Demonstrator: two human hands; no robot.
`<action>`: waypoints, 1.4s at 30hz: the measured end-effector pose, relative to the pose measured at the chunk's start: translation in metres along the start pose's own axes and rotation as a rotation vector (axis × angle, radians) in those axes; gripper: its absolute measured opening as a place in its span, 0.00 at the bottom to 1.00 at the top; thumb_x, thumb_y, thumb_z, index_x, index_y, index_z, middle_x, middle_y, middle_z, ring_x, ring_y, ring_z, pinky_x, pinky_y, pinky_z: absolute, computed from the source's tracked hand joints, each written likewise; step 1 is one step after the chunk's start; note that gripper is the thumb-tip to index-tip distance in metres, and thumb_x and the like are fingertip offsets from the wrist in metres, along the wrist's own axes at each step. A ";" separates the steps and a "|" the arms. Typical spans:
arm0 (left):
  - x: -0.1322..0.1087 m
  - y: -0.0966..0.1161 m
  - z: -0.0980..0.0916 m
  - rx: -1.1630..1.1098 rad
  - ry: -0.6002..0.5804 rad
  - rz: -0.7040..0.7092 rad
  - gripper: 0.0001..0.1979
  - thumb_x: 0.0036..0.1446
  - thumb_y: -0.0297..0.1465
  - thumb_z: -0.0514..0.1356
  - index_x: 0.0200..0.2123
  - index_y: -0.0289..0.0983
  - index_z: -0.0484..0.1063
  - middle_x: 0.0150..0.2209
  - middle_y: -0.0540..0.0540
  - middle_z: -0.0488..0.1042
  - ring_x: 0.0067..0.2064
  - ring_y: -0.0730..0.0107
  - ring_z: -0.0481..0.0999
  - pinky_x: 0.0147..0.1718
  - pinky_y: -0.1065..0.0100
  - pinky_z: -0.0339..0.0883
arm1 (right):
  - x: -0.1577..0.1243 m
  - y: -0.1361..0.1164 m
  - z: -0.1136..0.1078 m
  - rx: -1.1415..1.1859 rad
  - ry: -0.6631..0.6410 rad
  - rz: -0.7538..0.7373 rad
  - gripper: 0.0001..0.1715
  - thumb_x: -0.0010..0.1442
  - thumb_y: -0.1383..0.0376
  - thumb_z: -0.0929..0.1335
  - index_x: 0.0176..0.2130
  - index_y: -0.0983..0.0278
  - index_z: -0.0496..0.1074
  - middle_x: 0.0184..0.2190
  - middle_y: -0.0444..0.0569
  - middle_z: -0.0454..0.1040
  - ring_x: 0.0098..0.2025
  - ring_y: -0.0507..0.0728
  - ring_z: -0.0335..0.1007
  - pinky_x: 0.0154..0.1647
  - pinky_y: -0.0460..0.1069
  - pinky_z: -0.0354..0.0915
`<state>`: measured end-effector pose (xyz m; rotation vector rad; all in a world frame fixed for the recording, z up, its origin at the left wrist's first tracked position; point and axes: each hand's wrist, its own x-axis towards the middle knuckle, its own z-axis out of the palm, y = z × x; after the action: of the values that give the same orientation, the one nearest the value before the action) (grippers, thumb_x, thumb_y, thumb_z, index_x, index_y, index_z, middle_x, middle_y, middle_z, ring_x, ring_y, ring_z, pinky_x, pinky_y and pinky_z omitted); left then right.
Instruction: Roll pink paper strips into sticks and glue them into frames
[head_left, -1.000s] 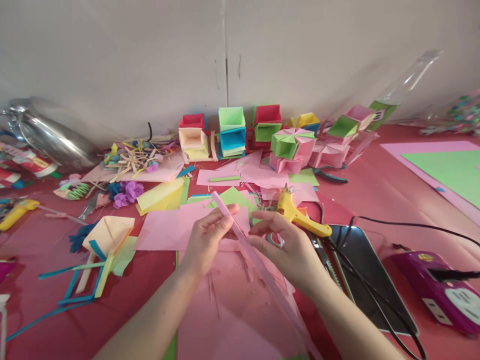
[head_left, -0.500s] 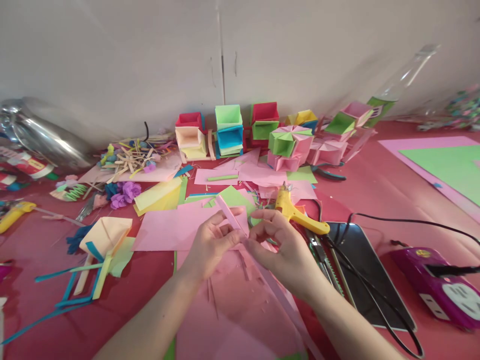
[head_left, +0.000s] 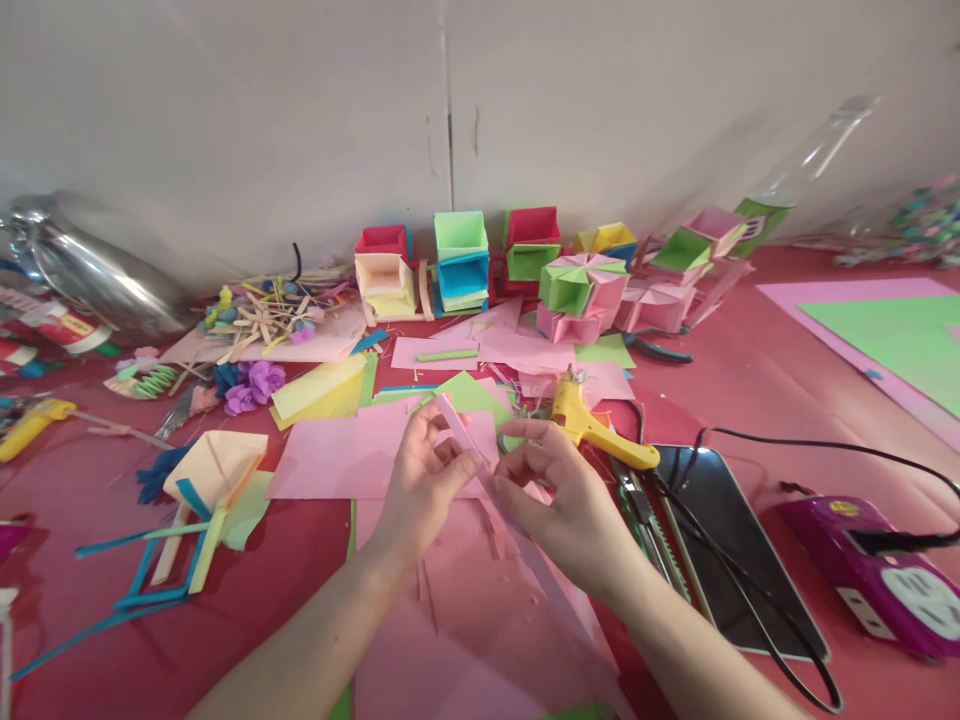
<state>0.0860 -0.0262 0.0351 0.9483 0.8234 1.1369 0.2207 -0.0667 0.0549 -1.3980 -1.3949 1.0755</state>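
Note:
A narrow folded pink paper strip (head_left: 459, 422) slants between my hands, above pink sheets. My left hand (head_left: 435, 468) pinches it from the left, thumb on its lower part. At its lower end, the fingers of my right hand (head_left: 541, 480) are closed on the strip, which trails down toward the front right. Beneath lies a pink paper sheet (head_left: 480, 600) with small scraps on it. A yellow glue gun (head_left: 600, 432) rests just beyond my right hand, near a utility knife (head_left: 651, 520).
Folded paper boxes (head_left: 461, 262) stand along the wall. To the right are a black phone (head_left: 750, 560), a cable and a purple power strip (head_left: 874, 570). At left lie a paper chair-like piece (head_left: 217, 465), craft sticks (head_left: 259, 320) and a steel jug (head_left: 90, 265).
My left hand has slid slightly up and left along the strip, its fingers curling closer around it. The right hand stays almost in place. The view has shifted slightly.

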 end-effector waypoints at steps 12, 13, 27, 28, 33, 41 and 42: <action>0.049 0.003 -0.053 -0.078 0.534 0.248 0.16 0.41 0.28 0.65 0.36 0.37 0.67 0.35 0.50 0.68 0.34 0.78 0.70 0.37 0.72 0.64 | 0.000 0.005 0.003 -0.055 -0.076 0.022 0.21 0.53 0.67 0.64 0.46 0.62 0.56 0.26 0.40 0.70 0.29 0.51 0.66 0.36 0.48 0.62; 0.054 0.003 -0.058 -0.125 0.530 0.213 0.14 0.42 0.29 0.65 0.35 0.36 0.67 0.33 0.51 0.69 0.32 0.79 0.70 0.36 0.72 0.64 | 0.001 0.006 0.003 -0.037 -0.065 0.021 0.20 0.53 0.67 0.64 0.46 0.62 0.56 0.27 0.41 0.70 0.29 0.51 0.66 0.35 0.48 0.62; 0.035 0.020 -0.045 0.058 0.102 -0.041 0.18 0.50 0.41 0.57 0.18 0.37 0.55 0.09 0.60 0.52 0.10 0.84 0.47 0.11 0.78 0.40 | 0.022 0.019 -0.008 0.433 0.229 0.040 0.27 0.46 0.58 0.71 0.44 0.63 0.62 0.24 0.39 0.67 0.20 0.46 0.58 0.15 0.42 0.50; 0.035 0.022 -0.047 0.100 0.093 -0.028 0.18 0.49 0.41 0.58 0.18 0.37 0.57 0.10 0.59 0.55 0.11 0.83 0.51 0.11 0.78 0.43 | 0.022 0.020 -0.010 0.463 0.249 0.033 0.27 0.46 0.58 0.71 0.44 0.63 0.62 0.24 0.39 0.67 0.20 0.46 0.59 0.15 0.41 0.49; 0.028 0.026 -0.041 0.288 -0.019 -0.013 0.11 0.43 0.35 0.65 0.25 0.34 0.70 0.21 0.50 0.73 0.24 0.74 0.71 0.26 0.72 0.63 | 0.022 0.024 -0.013 0.504 0.278 -0.041 0.24 0.48 0.59 0.71 0.42 0.62 0.62 0.25 0.40 0.68 0.23 0.47 0.63 0.19 0.42 0.55; -0.002 0.009 -0.002 0.356 -0.324 -0.161 0.16 0.43 0.41 0.64 0.27 0.32 0.72 0.27 0.43 0.76 0.31 0.66 0.75 0.35 0.66 0.65 | 0.027 0.019 0.004 0.393 0.269 -0.143 0.24 0.48 0.58 0.70 0.42 0.64 0.60 0.24 0.40 0.69 0.24 0.49 0.63 0.23 0.44 0.58; -0.003 0.008 0.001 0.354 -0.342 -0.185 0.17 0.43 0.42 0.63 0.27 0.32 0.71 0.26 0.43 0.76 0.29 0.66 0.75 0.32 0.66 0.66 | 0.029 0.017 0.004 0.373 0.264 -0.158 0.24 0.47 0.58 0.70 0.42 0.64 0.61 0.24 0.40 0.69 0.24 0.50 0.64 0.24 0.45 0.59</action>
<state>0.0833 -0.0282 0.0427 1.2886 0.8245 0.6534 0.2209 -0.0378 0.0377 -1.0933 -1.0326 0.9511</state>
